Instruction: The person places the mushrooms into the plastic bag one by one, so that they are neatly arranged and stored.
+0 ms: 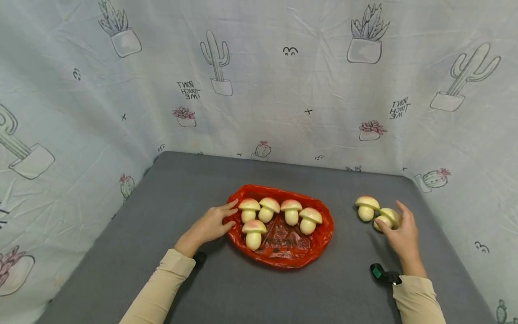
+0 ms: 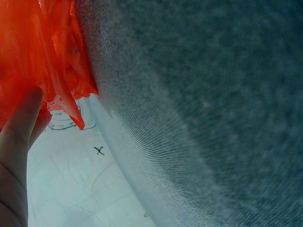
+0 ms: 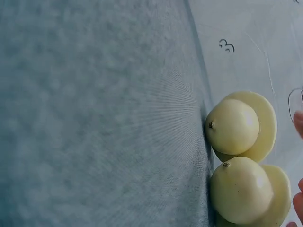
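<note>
Several toy mushrooms (image 1: 253, 240) with pale yellow stems and pink-tinged caps lie in an opened red plastic bag (image 1: 279, 263), its rim spread wide. My left hand (image 1: 210, 223) rests at the bag's left edge; in the left wrist view a straight finger (image 2: 26, 118) lies against the red plastic. Two more mushrooms are on the table to the right. Around the nearer mushroom (image 1: 388, 218) my right hand (image 1: 404, 234) has thumb and fingers spread. Beside it stands the other mushroom (image 1: 367, 208). In the right wrist view, fingertips (image 3: 298, 201) show only at the edge, apart from the mushrooms.
A grey cloth-covered table (image 1: 162, 202) carries everything. White curtains (image 1: 259, 81) printed with cacti and potted plants close off the back and both sides. A black strap device (image 1: 384, 274) sits on the right wrist.
</note>
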Motion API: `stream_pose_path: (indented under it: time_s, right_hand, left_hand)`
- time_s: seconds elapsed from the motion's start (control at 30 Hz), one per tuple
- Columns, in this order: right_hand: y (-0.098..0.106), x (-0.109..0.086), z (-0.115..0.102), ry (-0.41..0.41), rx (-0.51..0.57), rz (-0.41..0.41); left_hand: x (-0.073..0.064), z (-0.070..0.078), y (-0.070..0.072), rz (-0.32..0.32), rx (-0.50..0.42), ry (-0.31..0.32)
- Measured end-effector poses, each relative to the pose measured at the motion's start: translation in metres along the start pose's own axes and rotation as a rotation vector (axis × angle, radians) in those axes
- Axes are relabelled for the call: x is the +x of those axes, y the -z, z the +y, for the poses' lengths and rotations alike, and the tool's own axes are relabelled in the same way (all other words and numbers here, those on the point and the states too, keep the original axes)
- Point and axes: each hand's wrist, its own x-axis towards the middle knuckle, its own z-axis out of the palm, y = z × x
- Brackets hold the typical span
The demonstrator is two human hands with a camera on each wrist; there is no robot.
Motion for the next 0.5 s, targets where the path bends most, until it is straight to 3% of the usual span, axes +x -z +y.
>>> stream_pose_path:
  time_s: [0.23, 0.5]
  right_hand:
    - [0.002, 0.003, 0.007, -0.059, -0.017, 0.008]
    - [-0.002, 0.002, 0.017, -0.138, -0.083, -0.122]
  left_hand:
    - [0.000, -0.001, 0.001, -0.006, -0.003, -0.004]
    - [0.000, 0.001, 0.001, 0.014, 0.005, -0.018]
